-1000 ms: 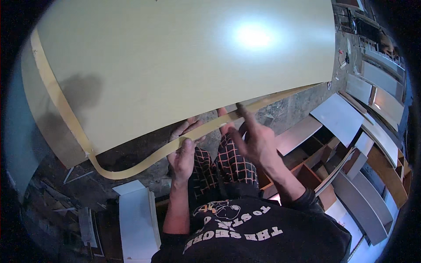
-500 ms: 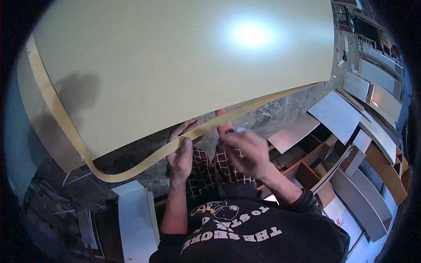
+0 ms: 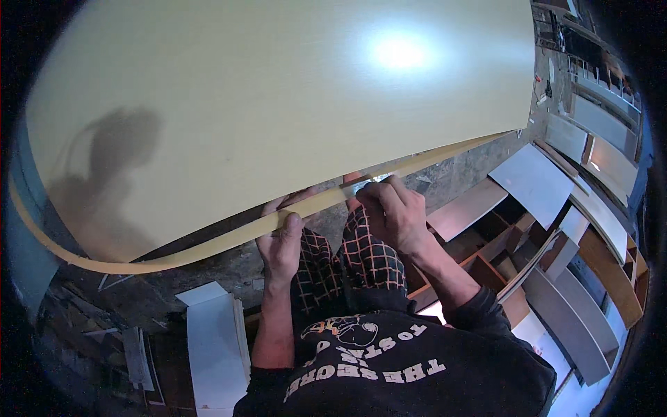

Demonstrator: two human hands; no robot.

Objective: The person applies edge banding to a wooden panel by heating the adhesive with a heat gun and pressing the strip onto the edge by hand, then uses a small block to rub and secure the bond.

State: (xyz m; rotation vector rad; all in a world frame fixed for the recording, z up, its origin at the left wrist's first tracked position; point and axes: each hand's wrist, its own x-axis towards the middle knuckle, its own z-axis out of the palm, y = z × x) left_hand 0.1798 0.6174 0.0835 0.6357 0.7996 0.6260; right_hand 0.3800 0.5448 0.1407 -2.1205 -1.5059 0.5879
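Observation:
A long, narrow yellowish edging strip (image 3: 187,260) runs along the near edge of a large pale yellow board (image 3: 243,118), curving loosely out past the board's left corner. My left hand (image 3: 281,243) is closed on the strip near its middle, thumb on its near face and fingers behind it. To the right, my right hand (image 3: 397,212) is closed, fingers curled against the strip. By its fingertips a small shiny, pale patch (image 3: 356,188) shows; whether it is a thin tool in the hand cannot be made out.
Loose white and brown panels (image 3: 531,182) and open wooden cabinet frames (image 3: 484,275) lie on the right. A white panel (image 3: 215,351) rests at lower left. Bright glare (image 3: 399,52) falls on the board. Below are my legs in checked trousers (image 3: 368,260).
My right hand has moved up and left to meet the strip. The strip's left part has swung outward, away from the board's left edge, into a wider curve. My left hand still grips it.

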